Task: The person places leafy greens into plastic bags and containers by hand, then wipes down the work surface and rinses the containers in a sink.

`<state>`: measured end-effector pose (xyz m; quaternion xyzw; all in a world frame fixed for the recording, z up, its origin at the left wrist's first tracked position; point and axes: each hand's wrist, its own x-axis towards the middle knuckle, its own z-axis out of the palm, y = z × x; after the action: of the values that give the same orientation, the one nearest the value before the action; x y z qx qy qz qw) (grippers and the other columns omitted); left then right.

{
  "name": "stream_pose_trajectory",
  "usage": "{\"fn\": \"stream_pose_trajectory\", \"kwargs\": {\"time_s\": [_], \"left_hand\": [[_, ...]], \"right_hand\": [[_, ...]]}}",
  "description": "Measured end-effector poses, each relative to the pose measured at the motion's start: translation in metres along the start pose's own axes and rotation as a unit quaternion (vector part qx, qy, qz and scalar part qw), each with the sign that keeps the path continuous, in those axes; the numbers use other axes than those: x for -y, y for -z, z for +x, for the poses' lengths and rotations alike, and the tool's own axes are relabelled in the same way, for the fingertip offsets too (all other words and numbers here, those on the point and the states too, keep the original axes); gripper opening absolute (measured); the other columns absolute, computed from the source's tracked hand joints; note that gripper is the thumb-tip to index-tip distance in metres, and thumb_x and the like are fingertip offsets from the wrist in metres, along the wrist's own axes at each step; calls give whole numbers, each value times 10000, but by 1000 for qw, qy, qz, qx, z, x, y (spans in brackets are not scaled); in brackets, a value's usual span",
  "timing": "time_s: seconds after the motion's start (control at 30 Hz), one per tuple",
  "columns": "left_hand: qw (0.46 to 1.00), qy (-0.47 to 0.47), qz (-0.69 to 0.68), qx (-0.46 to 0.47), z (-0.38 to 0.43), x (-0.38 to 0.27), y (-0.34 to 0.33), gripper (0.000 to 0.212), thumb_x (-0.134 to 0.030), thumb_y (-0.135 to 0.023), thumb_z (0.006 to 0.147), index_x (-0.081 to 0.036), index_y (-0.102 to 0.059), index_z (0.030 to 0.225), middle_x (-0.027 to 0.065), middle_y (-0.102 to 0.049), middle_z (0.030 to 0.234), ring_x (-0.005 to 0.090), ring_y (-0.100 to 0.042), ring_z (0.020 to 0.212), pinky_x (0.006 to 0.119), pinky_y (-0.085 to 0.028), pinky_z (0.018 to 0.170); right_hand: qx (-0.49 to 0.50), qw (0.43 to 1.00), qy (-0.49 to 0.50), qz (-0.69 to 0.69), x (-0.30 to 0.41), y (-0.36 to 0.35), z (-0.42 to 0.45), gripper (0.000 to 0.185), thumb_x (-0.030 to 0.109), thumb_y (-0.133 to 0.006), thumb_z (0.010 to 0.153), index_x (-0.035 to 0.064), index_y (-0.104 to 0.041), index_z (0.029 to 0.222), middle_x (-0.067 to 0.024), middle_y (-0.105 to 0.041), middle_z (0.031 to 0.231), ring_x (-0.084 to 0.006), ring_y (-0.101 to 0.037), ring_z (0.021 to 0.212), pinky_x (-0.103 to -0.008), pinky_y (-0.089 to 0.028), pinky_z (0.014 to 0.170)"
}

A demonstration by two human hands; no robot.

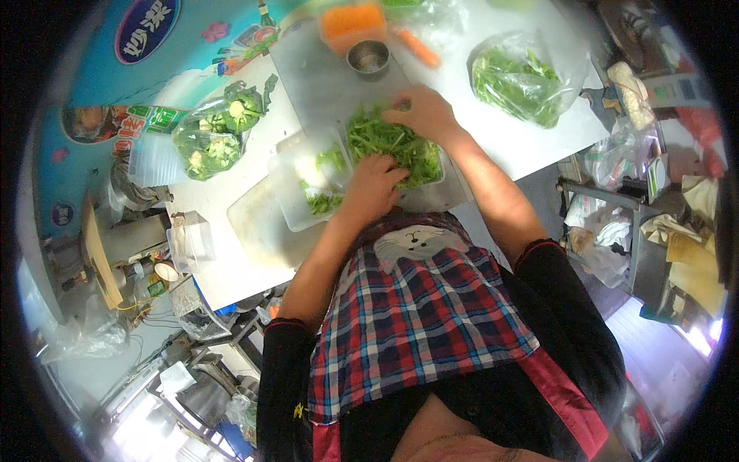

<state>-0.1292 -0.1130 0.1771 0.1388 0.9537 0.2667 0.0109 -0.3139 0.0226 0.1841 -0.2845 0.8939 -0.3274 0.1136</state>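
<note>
Cut leafy greens (398, 144) fill a clear plastic container (443, 172) directly in front of me. My left hand (374, 187) lies at the near left side of the greens, its bent fingers touching them. At their far edge is my right hand (424, 115), thumb and fingers curled at the leaves. Whether either hand grips any leaves is not clear. Left of this container, partly behind my left forearm, a second clear plastic container (283, 193) holds some greens (323, 202) and something white.
A small metal bowl (368, 60) stands beyond the greens, near an orange-filled container (353, 26) and a carrot (418, 47). Bagged greens (517, 86) lie right on the white tabletop (519, 156); bagged broccoli and cauliflower (216, 136) lie left. A cluttered metal rack (632, 231) stands at right.
</note>
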Motion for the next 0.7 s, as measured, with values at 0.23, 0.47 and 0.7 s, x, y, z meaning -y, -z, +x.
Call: {"fn": "stream_pose_trajectory", "kwargs": {"time_s": [0.23,0.47,0.7], "left_hand": [[987,53,-105,-106,-29,-18,36,334,-140,-802,854,-94,-732,1177,164,-666,1227,395,-615,1169,477,-508,1013],[986,133,-89,55,-50,-8,38,167,-141,-730,897,-67,-733,1047,151,-707,1025,367,-681,992,443,-562,868],[981,69,64,170,2,11,-12,209,-155,-591,954,3,-727,971,201,-729,954,416,-716,881,525,-585,796]], "right_hand": [[-47,983,-47,171,-39,34,-1,309,333,-772,912,58,-787,1052,-149,-765,923,-262,-722,820,-377,-548,755],[25,982,-58,175,-6,44,-49,286,242,-727,941,36,-742,1140,-161,-759,928,-255,-729,865,-385,-566,824],[111,978,-18,-178,-7,-44,-58,460,89,-642,917,-108,-554,1324,-301,-632,1131,-416,-668,1071,-466,-578,903]]}}
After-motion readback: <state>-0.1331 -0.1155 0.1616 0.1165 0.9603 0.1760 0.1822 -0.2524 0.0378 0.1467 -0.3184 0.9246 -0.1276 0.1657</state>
